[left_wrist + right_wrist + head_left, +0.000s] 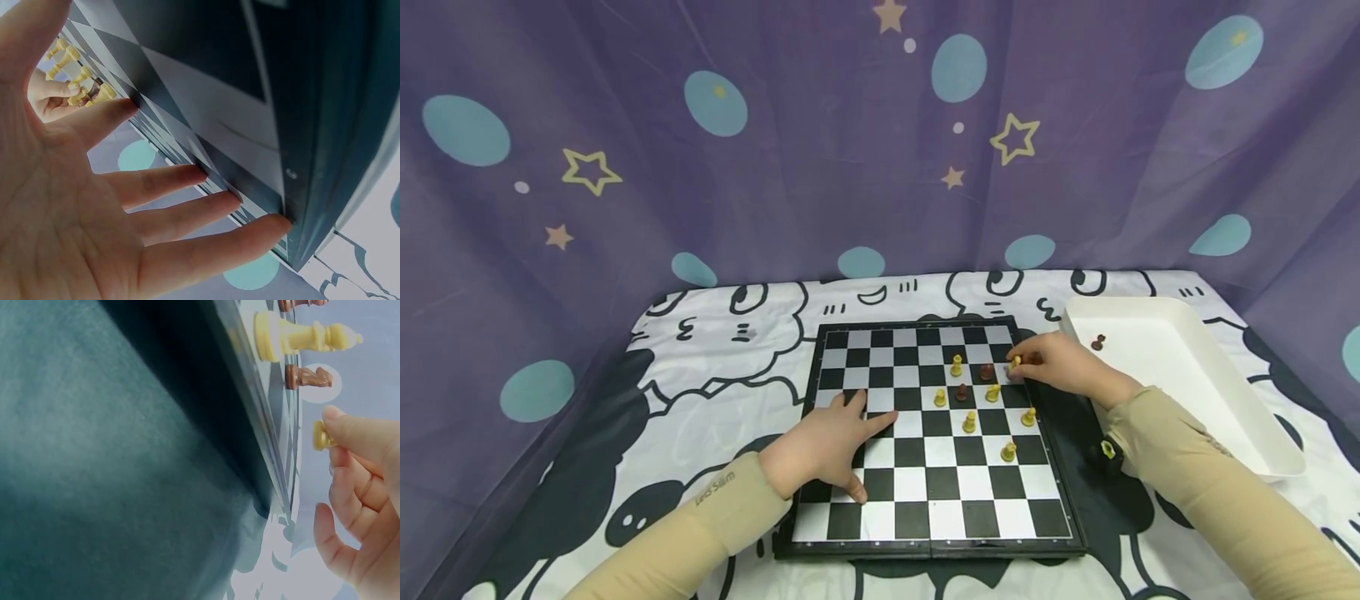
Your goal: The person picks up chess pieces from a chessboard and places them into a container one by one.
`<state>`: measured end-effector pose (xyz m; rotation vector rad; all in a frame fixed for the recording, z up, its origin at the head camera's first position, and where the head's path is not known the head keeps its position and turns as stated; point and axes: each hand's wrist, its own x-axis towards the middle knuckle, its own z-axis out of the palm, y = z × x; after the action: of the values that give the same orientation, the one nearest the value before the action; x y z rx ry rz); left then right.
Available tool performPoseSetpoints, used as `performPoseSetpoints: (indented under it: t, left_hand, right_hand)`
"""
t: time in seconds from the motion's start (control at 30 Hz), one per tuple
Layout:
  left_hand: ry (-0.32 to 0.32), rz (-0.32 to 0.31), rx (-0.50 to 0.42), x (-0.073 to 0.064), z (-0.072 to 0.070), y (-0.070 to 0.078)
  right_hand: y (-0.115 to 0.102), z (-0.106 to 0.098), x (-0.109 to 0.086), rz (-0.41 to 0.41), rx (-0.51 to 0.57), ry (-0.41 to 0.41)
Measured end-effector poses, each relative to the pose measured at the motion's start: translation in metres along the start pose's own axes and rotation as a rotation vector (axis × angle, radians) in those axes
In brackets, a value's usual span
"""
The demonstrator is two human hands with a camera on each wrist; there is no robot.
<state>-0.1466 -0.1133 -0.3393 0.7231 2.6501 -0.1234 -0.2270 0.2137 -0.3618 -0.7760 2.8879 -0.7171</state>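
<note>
A black-and-white chessboard (910, 481) lies in front of me. My left hand (827, 442) rests on its left side with fingers spread and straight, the fingertips on the squares and near the rim in the left wrist view. At the board's right edge, my right hand (1063, 364) pinches a yellow chess piece (320, 435) between thumb and fingers; most of it is hidden, and its base shows clear of the board in the right wrist view. Several yellow pieces (970, 422) and two dark brown pieces (987, 372) stand on the right half. A yellow bishop (306, 337) and a brown knight (307, 377) stand near this hand.
A white tray (1217, 400) stands right of the board, under the right forearm, with a small brown piece (1098, 342) in it. A patterned white-and-black cloth (715, 350) covers the table. Behind it hangs a purple curtain (790, 192).
</note>
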Motion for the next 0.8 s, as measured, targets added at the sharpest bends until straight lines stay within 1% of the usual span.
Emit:
performPoseSetpoints:
  t: [0.17, 0.3, 0.5, 0.8]
  left_hand:
    - [0.001, 0.002, 0.008, 0.001, 0.000, 0.000]
    - [-0.001, 0.003, 0.007, 0.001, 0.000, 0.000]
    - [0.007, 0.007, 0.011, 0.000, 0.001, 0.000]
    - [0.000, 0.007, 0.014, 0.001, 0.001, 0.000]
  right_hand:
    - [0.000, -0.005, -0.003, 0.027, -0.030, 0.015]
    - [0.001, -0.008, -0.005, 0.040, -0.029, 0.022]
    - [0.002, -0.015, -0.009, 0.041, -0.055, 0.052]
    - [0.004, -0.028, -0.013, 0.041, -0.059, 0.061]
